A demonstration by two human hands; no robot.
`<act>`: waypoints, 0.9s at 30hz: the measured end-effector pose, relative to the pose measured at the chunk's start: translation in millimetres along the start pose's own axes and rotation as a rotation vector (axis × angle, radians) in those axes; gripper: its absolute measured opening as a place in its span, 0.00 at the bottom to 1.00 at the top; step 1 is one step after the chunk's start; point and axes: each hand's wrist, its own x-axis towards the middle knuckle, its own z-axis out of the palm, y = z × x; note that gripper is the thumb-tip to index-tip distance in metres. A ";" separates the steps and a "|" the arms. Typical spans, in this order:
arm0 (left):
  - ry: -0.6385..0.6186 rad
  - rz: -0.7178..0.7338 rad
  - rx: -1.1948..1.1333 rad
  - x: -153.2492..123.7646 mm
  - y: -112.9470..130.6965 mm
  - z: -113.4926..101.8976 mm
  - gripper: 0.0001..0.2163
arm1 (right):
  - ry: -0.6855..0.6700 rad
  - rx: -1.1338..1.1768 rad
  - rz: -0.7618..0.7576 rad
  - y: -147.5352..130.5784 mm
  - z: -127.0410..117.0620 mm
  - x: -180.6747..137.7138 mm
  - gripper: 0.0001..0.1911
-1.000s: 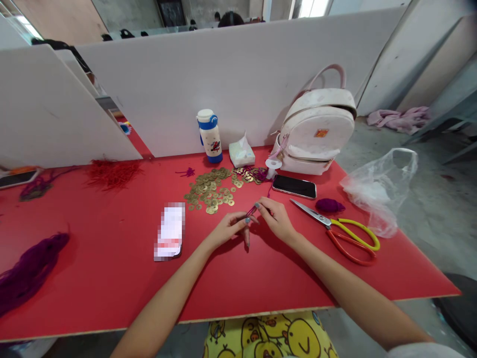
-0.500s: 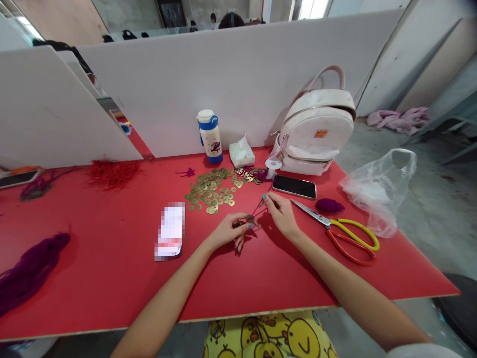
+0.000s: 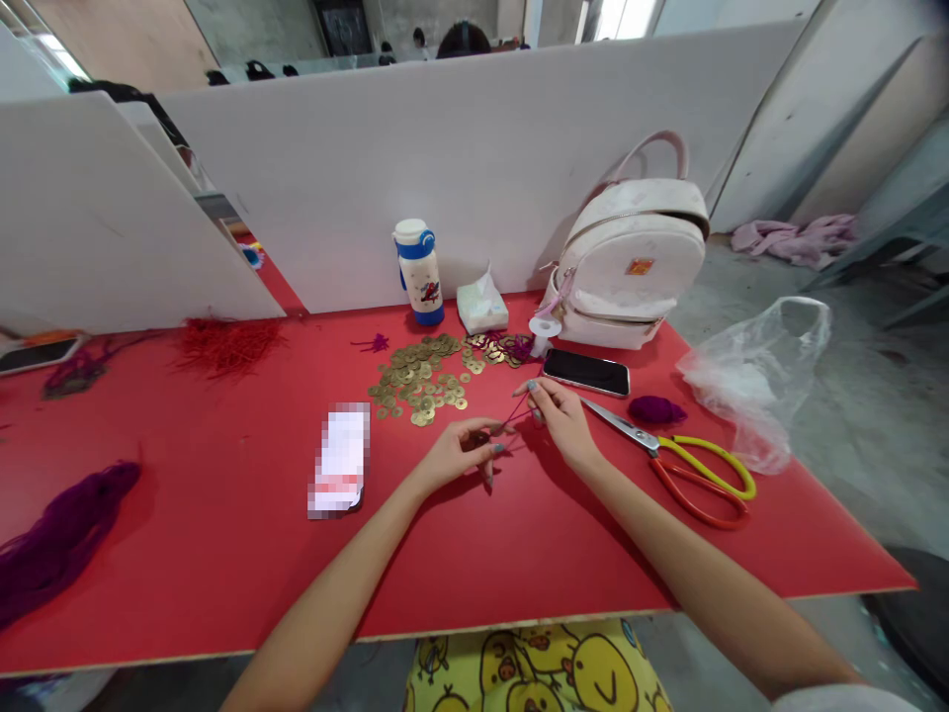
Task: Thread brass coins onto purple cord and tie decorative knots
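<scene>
Above the red table, my left hand [image 3: 458, 455] is closed around a dark brass coin [image 3: 478, 438], partly hidden by the fingers. Thin purple cord [image 3: 514, 417] runs from the coin to my right hand [image 3: 561, 417], whose thumb and fingers pinch it. The cord looks taut, with more than one strand between the hands. Just beyond my hands lies a loose pile of brass coins with holes [image 3: 419, 371]. To its right, more coins lie with purple cord [image 3: 508, 346] tangled among them.
Right of my hands are large scissors [image 3: 652, 445], a dark phone [image 3: 585, 372], a purple cord bundle [image 3: 656, 409] and a plastic bag [image 3: 763, 381]. A backpack [image 3: 630, 257], tissues [image 3: 482, 305] and bottle [image 3: 419, 272] stand behind. Another phone [image 3: 341, 460] lies left; purple yarn [image 3: 66, 534] farther left.
My left fingers have shifted over the coin, covering more of it, and the lower fingers have moved slightly right. My right fingers have curled in on the cord.
</scene>
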 end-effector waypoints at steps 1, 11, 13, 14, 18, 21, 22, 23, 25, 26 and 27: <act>-0.016 -0.002 0.007 0.3 0.1 0.4 0.19 | 0.001 0.007 0.001 0.3 0.2 -0.1 0.20; 0.020 -0.041 -0.015 -4.3 5.8 2.6 0.30 | -0.014 0.052 0.043 -2.0 2.2 -1.0 0.21; 0.053 -0.043 -0.002 -4.4 5.5 2.7 0.29 | -0.024 0.041 0.041 -2.0 2.4 -1.0 0.21; 0.074 -0.039 0.008 -4.1 4.8 2.7 0.27 | -0.025 0.034 0.037 -1.8 2.4 -1.0 0.22; 0.115 -0.009 0.076 -2.1 1.3 1.8 0.22 | -0.021 0.023 0.030 -0.7 2.5 -0.5 0.22; 0.105 -0.009 0.115 -1.5 0.6 0.8 0.19 | -0.023 0.034 0.031 -0.4 2.9 -0.6 0.21; 0.099 -0.007 0.119 -1.4 0.6 0.5 0.18 | -0.024 0.036 0.032 -0.5 3.0 -0.7 0.21; 0.087 -0.008 0.114 -1.3 0.5 0.2 0.17 | -0.023 0.037 0.033 -0.6 3.1 -0.7 0.20; 0.052 -0.019 0.084 -0.9 -0.3 -0.5 0.17 | -0.021 0.036 0.034 -1.0 3.1 -0.7 0.20; 0.039 -0.026 0.069 -0.5 -1.0 -0.8 0.17 | -0.019 0.036 0.034 -1.3 3.0 -0.6 0.20; 0.032 -0.030 0.059 0.0 -1.9 -1.1 0.18 | -0.018 0.036 0.034 -1.5 2.9 -0.5 0.20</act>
